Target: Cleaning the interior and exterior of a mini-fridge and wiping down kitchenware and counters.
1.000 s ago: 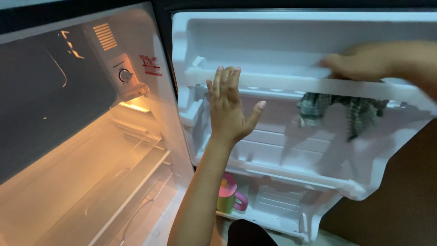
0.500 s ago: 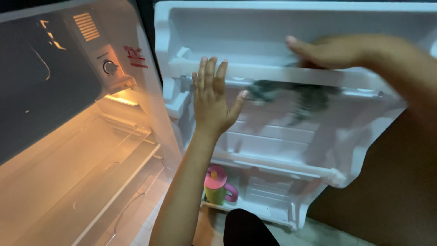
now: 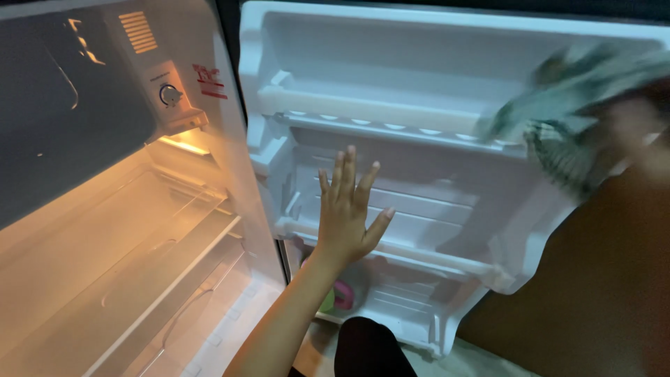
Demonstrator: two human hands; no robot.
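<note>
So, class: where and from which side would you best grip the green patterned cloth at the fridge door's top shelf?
Probably the bunched upper part of the cloth, from the right, where the blurred right hand is. Its lower folds hang loose past the upper door shelf, so gripping there would likely let it slip.

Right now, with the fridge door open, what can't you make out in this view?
- Right hand: motion-blurred at the right edge; its grip on the patterned cloth is unclear.
- Pink and green cup: mostly hidden behind the left hand and forearm.
- Dark object: cut off by the bottom edge.
</note>
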